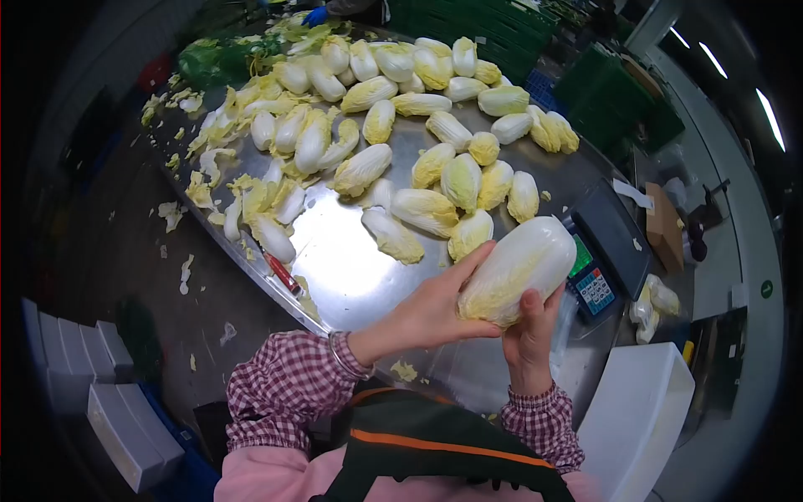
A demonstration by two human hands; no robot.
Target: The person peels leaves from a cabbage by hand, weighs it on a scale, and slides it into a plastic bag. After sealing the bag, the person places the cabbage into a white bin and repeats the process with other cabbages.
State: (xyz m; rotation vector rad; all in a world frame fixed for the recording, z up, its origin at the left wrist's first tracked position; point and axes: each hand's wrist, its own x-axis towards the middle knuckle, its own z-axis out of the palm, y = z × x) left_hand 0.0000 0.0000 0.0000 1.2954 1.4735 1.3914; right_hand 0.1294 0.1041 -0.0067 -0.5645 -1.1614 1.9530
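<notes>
A large napa cabbage (525,266), pale white with a yellow leafy end, is held up over the near edge of the metal table (351,289). My left hand (431,305) grips its leafy lower end from the left. From below and the right, my right hand (533,330) wraps it, thumb across the front. Just right of the cabbage stands a digital scale (595,289) with a keypad and green display, partly hidden behind it. Several more napa cabbages (422,211) lie on the table beyond my hands.
A red-handled knife (282,274) lies at the table's left edge. Trimmed leaves (238,184) cover the left side. White foam boxes stand at lower left (134,431) and lower right (636,410). Green crates (602,96) are stacked behind. A co-worker's blue-gloved hand (315,16) shows at the far end.
</notes>
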